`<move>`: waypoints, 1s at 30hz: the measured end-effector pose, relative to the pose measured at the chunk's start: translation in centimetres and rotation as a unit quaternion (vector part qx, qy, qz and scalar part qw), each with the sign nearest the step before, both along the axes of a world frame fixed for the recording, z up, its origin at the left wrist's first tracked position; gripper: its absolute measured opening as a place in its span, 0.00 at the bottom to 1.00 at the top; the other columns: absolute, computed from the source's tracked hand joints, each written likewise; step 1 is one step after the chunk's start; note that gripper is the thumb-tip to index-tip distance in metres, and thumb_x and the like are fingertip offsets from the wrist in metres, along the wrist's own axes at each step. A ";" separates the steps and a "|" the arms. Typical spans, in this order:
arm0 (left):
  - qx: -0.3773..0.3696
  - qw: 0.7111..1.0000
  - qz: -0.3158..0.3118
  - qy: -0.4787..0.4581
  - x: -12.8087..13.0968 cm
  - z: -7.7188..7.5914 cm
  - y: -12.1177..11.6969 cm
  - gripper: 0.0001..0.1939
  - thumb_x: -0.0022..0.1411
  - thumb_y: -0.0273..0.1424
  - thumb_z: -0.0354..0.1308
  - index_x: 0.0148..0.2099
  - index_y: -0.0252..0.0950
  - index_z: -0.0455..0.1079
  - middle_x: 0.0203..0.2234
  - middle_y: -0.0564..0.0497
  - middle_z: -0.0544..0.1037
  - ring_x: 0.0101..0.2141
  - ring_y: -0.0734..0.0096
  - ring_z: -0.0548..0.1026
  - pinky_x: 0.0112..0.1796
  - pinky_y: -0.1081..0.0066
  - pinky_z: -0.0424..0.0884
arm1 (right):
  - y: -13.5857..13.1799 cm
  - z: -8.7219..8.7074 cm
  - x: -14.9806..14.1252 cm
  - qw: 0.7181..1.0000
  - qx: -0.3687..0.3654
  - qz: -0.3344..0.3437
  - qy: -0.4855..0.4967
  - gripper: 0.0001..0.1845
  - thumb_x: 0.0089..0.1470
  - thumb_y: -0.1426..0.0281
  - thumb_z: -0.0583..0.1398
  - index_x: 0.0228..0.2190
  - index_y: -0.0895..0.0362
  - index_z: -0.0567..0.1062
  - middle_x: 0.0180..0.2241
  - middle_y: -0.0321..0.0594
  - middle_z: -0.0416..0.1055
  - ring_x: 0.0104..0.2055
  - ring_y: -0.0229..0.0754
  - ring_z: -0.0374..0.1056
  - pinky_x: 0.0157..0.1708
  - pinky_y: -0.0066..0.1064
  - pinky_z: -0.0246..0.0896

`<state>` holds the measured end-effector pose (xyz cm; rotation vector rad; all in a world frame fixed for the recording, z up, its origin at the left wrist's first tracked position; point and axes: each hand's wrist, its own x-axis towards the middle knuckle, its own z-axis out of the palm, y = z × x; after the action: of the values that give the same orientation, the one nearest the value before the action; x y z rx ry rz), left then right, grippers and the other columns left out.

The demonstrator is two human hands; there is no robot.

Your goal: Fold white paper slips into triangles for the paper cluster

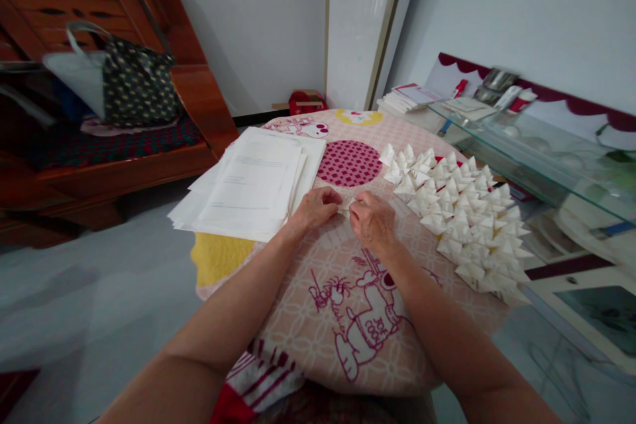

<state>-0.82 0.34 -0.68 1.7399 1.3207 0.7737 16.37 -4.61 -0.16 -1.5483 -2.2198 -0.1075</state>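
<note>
Between my two hands, over the middle of the round cloth-covered table, is a small piece of folded white paper [344, 210]. My left hand [318, 207] pinches its left end, and my right hand [371, 217] grips the right end with curled fingers. Much of the paper is hidden behind the fingers. To the left lies a stack of white paper sheets [248, 179], some with faint printed lines. Several rows of pointed folded paper pieces [457, 205] stand close together on the right side of the table.
A pink patterned tablecloth [308, 338] covers the table. Right of it stands a glass-topped cabinet [536, 152] bearing papers and small items. A wooden bench [199, 99] with a dotted bag [139, 83] is at the left. Behind, a white upright appliance [355, 33] stands against the wall.
</note>
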 end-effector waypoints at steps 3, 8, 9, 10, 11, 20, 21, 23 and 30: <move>0.026 0.999 0.015 0.036 0.4 0.2 -0.3 0.12 0.49 0.24 0.55 0.36 0.33 0.76 0.30 0.50 0.80 0.31 0.70 0.76 0.33 0.73 0.70 | 0.0 -0.1 -0.1 1.000 0.007 -0.002 -0.006 0.11 0.61 0.73 0.58 0.31 0.55 0.81 0.42 0.48 0.75 0.40 0.47 0.67 0.39 0.36 0.59; 0.060 0.992 0.039 0.102 0.8 0.8 -0.6 0.11 0.51 0.24 0.58 0.38 0.33 0.78 0.30 0.50 0.81 0.30 0.70 0.75 0.34 0.72 0.70 | 0.2 -0.5 0.1 1.000 0.006 -0.011 0.017 0.10 0.59 0.74 0.60 0.28 0.55 0.80 0.39 0.45 0.75 0.38 0.45 0.68 0.37 0.35 0.58; 0.065 0.992 0.037 0.098 0.8 0.9 -0.7 0.12 0.51 0.23 0.58 0.39 0.33 0.78 0.31 0.50 0.82 0.30 0.71 0.75 0.34 0.72 0.70 | 0.2 -0.5 0.1 1.000 0.001 -0.016 0.027 0.10 0.58 0.74 0.60 0.27 0.55 0.79 0.38 0.45 0.75 0.37 0.44 0.68 0.37 0.34 0.58; 0.071 0.993 0.033 0.091 0.8 1.1 -0.8 0.13 0.51 0.22 0.58 0.40 0.33 0.78 0.31 0.50 0.82 0.29 0.72 0.75 0.34 0.73 0.70 | 0.2 -0.5 0.1 0.999 -0.007 -0.021 0.039 0.10 0.58 0.74 0.60 0.26 0.55 0.79 0.37 0.44 0.75 0.36 0.43 0.68 0.36 0.34 0.57; 0.077 0.993 0.030 0.083 0.8 1.2 -1.0 0.15 0.51 0.21 0.57 0.40 0.34 0.78 0.32 0.50 0.82 0.29 0.73 0.74 0.33 0.74 0.70 | 0.3 -0.5 0.1 0.998 -0.018 -0.026 0.052 0.11 0.58 0.74 0.60 0.26 0.55 0.79 0.36 0.43 0.75 0.36 0.43 0.68 0.36 0.33 0.57; 0.158 0.981 -0.024 0.112 1.6 0.4 -1.7 0.18 0.51 0.18 0.56 0.43 0.34 0.78 0.39 0.47 0.81 0.37 0.66 0.77 0.42 0.69 0.73 | 0.4 -0.4 0.3 0.992 -0.060 -0.042 0.101 0.08 0.55 0.74 0.62 0.26 0.53 0.79 0.33 0.40 0.76 0.34 0.42 0.68 0.32 0.31 0.55; 0.181 0.976 -0.032 0.118 1.7 0.2 -1.7 0.17 0.51 0.19 0.57 0.43 0.34 0.77 0.40 0.46 0.80 0.40 0.64 0.77 0.45 0.67 0.73 | 0.4 -0.4 0.3 0.992 -0.067 -0.044 0.098 0.07 0.55 0.73 0.63 0.26 0.54 0.80 0.34 0.41 0.76 0.34 0.42 0.69 0.32 0.32 0.55; 0.207 0.968 -0.045 0.134 2.1 -0.1 -1.8 0.14 0.53 0.20 0.58 0.42 0.35 0.77 0.42 0.45 0.79 0.44 0.62 0.76 0.48 0.66 0.72 | 0.5 -0.4 0.4 0.991 -0.080 -0.048 0.093 0.07 0.55 0.73 0.63 0.27 0.54 0.80 0.35 0.43 0.77 0.35 0.43 0.70 0.32 0.33 0.56; 0.177 0.963 -0.032 0.202 2.8 0.0 -2.0 0.07 0.59 0.23 0.57 0.38 0.35 0.76 0.40 0.44 0.77 0.42 0.62 0.76 0.45 0.67 0.73 | 0.8 -0.9 0.4 0.989 -0.069 -0.059 0.116 0.05 0.53 0.74 0.62 0.31 0.54 0.79 0.36 0.44 0.78 0.36 0.46 0.72 0.35 0.34 0.61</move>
<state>1.95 -1.70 -0.72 2.3090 1.4429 0.6671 16.81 -3.79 -1.07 -1.6713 -1.9898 0.1861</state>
